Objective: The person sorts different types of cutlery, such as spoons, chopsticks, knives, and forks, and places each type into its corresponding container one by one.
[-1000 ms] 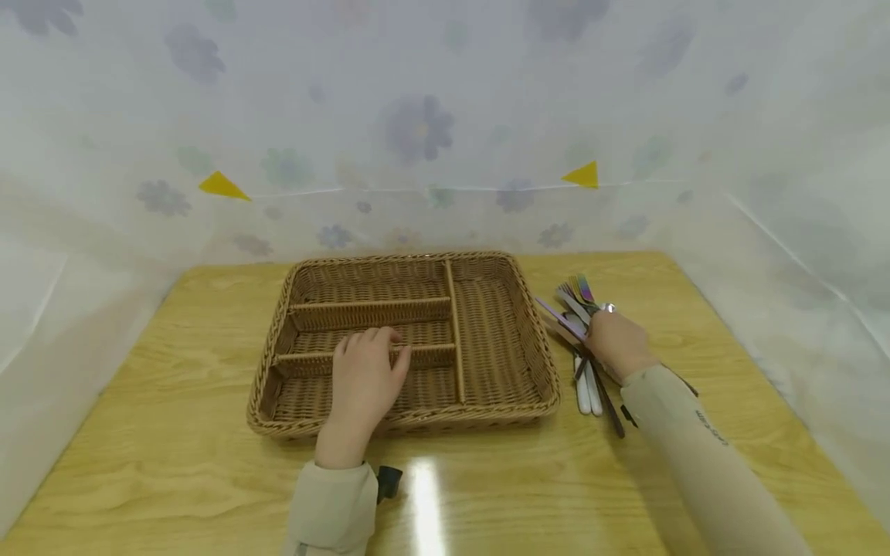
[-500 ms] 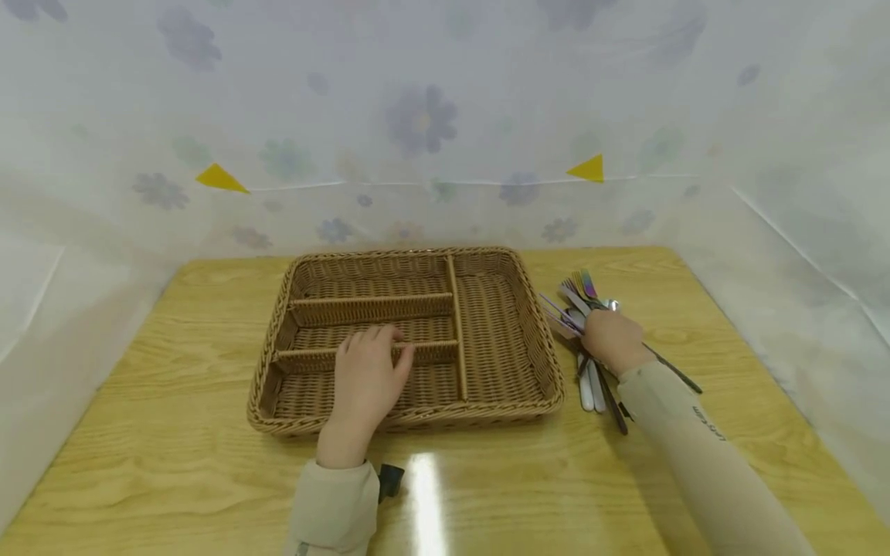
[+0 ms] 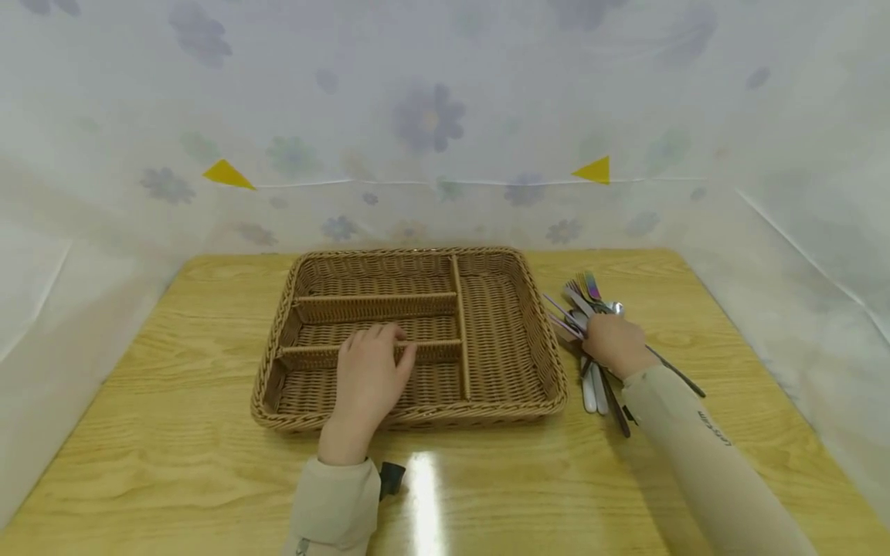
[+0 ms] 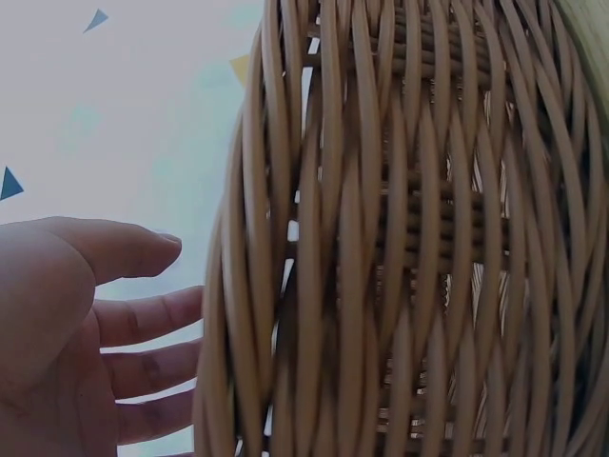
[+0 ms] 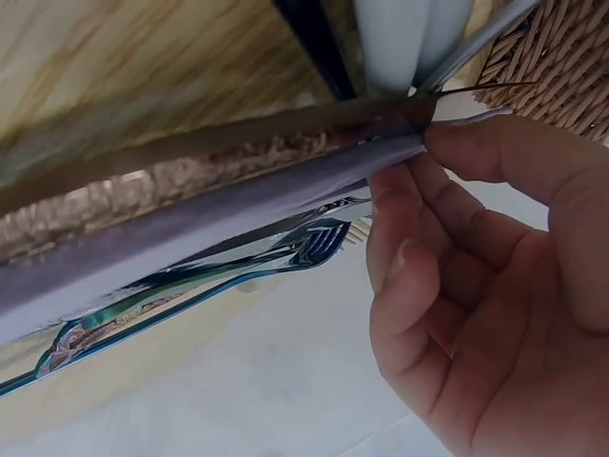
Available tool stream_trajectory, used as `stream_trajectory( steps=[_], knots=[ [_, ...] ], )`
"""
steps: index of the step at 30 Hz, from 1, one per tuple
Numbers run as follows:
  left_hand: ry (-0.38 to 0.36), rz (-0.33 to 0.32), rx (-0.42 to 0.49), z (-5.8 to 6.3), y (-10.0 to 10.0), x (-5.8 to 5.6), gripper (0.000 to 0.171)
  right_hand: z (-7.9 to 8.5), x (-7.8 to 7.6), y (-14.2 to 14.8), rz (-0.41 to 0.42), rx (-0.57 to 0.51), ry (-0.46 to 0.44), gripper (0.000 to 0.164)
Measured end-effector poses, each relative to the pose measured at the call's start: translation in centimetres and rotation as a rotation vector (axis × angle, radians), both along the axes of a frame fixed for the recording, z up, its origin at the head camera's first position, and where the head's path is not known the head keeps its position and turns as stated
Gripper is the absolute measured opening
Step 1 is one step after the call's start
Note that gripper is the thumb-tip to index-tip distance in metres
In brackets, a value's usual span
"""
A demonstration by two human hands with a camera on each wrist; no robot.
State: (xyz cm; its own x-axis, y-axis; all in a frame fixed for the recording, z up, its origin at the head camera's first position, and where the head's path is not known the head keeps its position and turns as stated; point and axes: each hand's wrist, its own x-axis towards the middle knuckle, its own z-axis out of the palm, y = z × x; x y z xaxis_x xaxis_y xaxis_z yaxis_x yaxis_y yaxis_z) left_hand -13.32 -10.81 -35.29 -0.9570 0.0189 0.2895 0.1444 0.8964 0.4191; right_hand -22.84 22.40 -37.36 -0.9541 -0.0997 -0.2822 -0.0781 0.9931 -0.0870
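My left hand (image 3: 368,378) hovers over the front of a divided wicker basket (image 3: 514,412), its fingers loosely bent near a low divider. In the left wrist view, its thumb and fingers appear past the wicker wall (image 4: 352,238) with nothing between them. To the basket's right, my right hand (image 3: 617,345) is at a pile of cutlery. Its thumb and fingertips pinch a slim purple utensil (image 5: 219,214), whose kind I cannot tell. Forks (image 3: 592,287), a spoon (image 3: 616,308), white handles (image 3: 591,386) and a dark handle (image 3: 617,409) lie around it; the hand covers the pile's middle.
The wooden table (image 3: 174,455) is surrounded on the far side and both flanks by a pale flowered curtain (image 3: 487,77). Two yellow triangles (image 3: 591,171) hang on it. The basket's raised rim stands just left of the cutlery.
The purple pieces beside my right hand have shifted and show as thin separate lines where one band showed before. The left hand stays over the basket. The view has tilted slightly.
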Motion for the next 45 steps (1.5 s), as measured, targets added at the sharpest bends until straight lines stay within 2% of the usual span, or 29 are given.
stream_trajectory(
  steps=[13,19,25,35,40,45],
  knots=[
    [-0.023,0.002,0.0,0.2,0.0,0.1,0.027,0.0,0.2,0.2,0.008,-0.039,0.047,0.034],
    [-0.018,0.002,0.0,0.2,0.0,0.1,0.027,0.2,0.4,0.4,0.022,-0.088,0.053,0.034],
    [-0.015,0.002,0.002,0.2,0.1,0.2,0.026,1.1,0.7,0.3,0.0,-0.127,0.044,0.024],
    [-0.009,-0.001,0.002,0.3,0.2,0.3,0.026,2.4,1.1,0.2,0.005,-0.13,0.055,0.017],
    [-0.015,-0.001,-0.001,0.3,0.2,0.3,0.027,3.0,1.3,0.5,-0.008,-0.175,0.079,0.03],
    [-0.014,-0.006,-0.009,0.4,0.2,0.3,0.027,4.2,1.5,0.5,-0.031,-0.277,0.074,0.034]
  ],
)
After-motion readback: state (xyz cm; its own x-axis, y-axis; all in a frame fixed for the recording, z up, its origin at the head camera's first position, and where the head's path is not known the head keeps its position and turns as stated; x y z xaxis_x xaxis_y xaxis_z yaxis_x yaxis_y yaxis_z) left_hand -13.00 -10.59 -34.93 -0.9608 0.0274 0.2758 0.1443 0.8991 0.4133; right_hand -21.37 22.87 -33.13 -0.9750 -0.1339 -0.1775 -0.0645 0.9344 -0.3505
